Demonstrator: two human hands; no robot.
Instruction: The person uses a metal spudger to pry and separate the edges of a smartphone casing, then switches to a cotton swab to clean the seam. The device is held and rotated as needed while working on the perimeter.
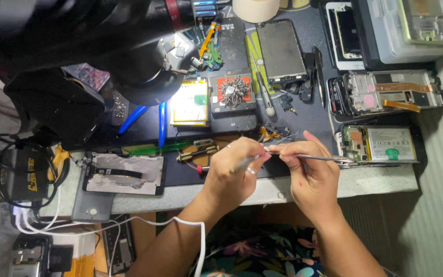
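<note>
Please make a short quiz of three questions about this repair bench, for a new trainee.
1. True or false: both hands hold the tweezers together.
2. Which lies just right of the right hand?
A. a roll of tape
B. an opened phone showing its battery
C. a blue cable
3. Fill in: the tweezers' tips point toward the ____ side of the picture.

Key:
1. True. The left hand and the right hand meet on the tweezers above the table edge.
2. B. The opened phone lies there; the tape is at the top and the blue cable is further left.
3. right
</note>
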